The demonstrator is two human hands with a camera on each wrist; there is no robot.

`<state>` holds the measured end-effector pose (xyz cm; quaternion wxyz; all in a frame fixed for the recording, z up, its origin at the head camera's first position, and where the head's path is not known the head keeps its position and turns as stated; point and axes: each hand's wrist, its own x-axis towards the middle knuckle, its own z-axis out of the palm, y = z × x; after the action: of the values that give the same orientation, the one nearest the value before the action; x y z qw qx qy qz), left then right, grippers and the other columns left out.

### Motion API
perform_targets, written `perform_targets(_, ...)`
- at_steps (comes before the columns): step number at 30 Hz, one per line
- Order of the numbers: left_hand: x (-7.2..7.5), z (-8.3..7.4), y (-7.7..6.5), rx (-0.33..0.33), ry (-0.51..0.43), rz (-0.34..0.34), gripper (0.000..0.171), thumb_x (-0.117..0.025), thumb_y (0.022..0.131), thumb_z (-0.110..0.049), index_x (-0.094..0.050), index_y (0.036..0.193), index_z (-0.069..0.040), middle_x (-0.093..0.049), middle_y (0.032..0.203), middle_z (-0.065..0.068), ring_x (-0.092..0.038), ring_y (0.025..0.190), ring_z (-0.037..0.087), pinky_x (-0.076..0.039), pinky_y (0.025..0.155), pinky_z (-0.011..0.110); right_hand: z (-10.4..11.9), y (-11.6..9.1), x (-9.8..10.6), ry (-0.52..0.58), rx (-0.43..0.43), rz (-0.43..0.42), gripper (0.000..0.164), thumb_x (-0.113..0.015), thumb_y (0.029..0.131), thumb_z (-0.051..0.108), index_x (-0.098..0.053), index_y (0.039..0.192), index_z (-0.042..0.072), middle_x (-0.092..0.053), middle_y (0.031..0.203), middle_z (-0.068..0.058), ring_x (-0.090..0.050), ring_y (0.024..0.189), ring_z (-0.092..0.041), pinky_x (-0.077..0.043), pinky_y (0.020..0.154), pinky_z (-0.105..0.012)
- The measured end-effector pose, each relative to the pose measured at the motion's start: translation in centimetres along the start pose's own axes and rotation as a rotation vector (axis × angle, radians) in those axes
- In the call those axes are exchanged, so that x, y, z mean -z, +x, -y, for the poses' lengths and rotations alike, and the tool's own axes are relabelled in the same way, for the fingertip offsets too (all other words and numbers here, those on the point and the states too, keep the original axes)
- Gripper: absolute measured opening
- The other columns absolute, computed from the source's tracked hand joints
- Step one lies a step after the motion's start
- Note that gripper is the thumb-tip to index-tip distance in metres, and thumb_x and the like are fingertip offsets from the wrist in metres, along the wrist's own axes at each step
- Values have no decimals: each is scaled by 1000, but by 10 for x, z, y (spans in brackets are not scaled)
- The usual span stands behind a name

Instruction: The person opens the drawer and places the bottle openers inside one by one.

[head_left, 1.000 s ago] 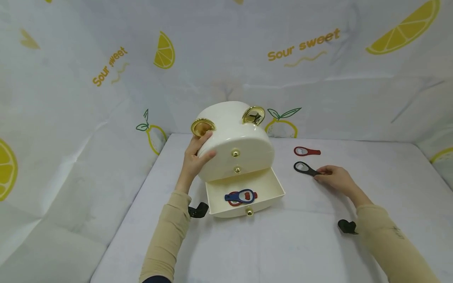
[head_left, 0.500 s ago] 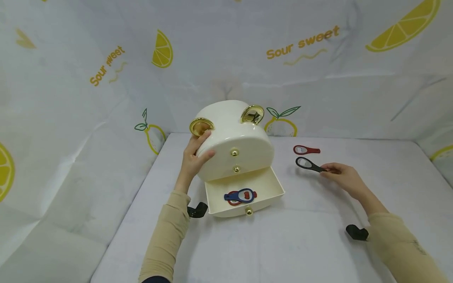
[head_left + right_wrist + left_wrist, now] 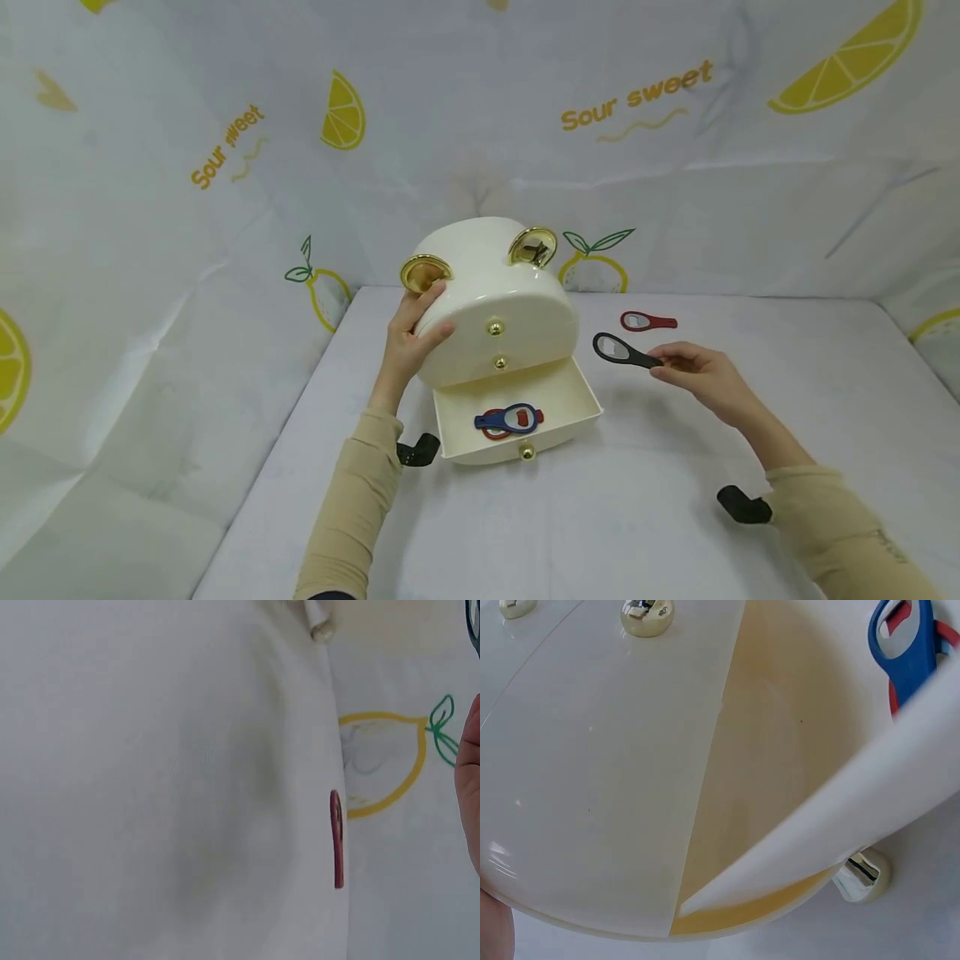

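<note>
A cream storage box (image 3: 487,279) with gold ears stands on the table, its lowest drawer (image 3: 558,392) pulled out. My left hand (image 3: 405,342) grips the box's upper left side, thumb on the front and fingers near the left ear. In the drawer a blue bottle opener (image 3: 510,418) lies over a red one. My right hand (image 3: 697,375) pinches the handle of a black bottle opener (image 3: 622,350) above the table, right of the box. Behind it, another red bottle opener (image 3: 648,322) lies on the table. In the right wrist view only part of my right hand (image 3: 469,787) shows.
The table (image 3: 637,517) has a white cover. A white cloth (image 3: 450,125) printed with lemons hangs at the back and left. Black wrist mounts (image 3: 742,505) jut from both sleeves, the left one close to the drawer's left corner.
My right hand has lifted the black bottle opener off the table, first drawing slightly right, then moving left toward the box. My left hand has stayed on the box.
</note>
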<state>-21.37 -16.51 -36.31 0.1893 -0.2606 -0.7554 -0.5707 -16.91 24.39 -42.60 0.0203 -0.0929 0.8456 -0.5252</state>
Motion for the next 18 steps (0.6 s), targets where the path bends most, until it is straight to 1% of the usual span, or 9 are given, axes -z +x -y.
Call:
perform_targets(3, -1, 0, 1, -11, 4, -4, 73, -67, 77, -44, -49, 126, 8, -43, 130, 32, -42, 106, 2, -35, 89, 20, 12, 3, -11, -10, 49, 29, 28, -68, 86, 20, -62, 109, 5, -56, 82, 11, -54, 75, -5, -46, 68, -21)
perform_targets(7, 0, 0, 0, -13, 1, -6, 70, -69, 78, -40, -49, 126, 8, -43, 130, 32, -42, 106, 2, -35, 89, 20, 23, 8, -28, -10, 122, 72, 25, -68, 85, 18, -64, 107, 6, -56, 86, 7, -53, 76, -7, -47, 67, -21)
perform_targets(10, 0, 0, 1, -7, 1, -1, 65, -71, 80, -33, -48, 126, 7, -43, 130, 31, -42, 106, 3, -35, 88, 21, 29, 14, -42, -11, 219, 108, 21, -69, 84, 12, -65, 104, 6, -58, 89, 4, -53, 77, -6, -47, 67, -20)
perform_targets(14, -1, 0, 1, -11, 6, 0, 66, -70, 80, -35, -48, 125, 7, -43, 129, 33, -42, 104, 2, -35, 87, 21, 39, 20, -61, -22, 333, 165, 19, -71, 81, 6, -67, 99, 7, -61, 91, -1, -53, 77, -4, -46, 68, -18)
perform_targets(16, -1, 0, 1, -15, 8, -1, 67, -70, 79, -36, -48, 125, 7, -43, 129, 33, -42, 105, 1, -35, 87, 20, 44, 22, -70, -29, 362, 194, 19, -71, 80, 6, -67, 98, 8, -62, 91, -4, -52, 77, -3, -46, 67, -18)
perform_targets(18, -1, 0, 1, -16, 7, -2, 64, -70, 80, -33, -48, 125, 7, -43, 130, 33, -42, 105, 1, -35, 88, 20, 49, 25, -78, -39, 376, 231, 19, -72, 79, 6, -68, 98, 7, -63, 91, -5, -52, 75, -3, -46, 67, -19)
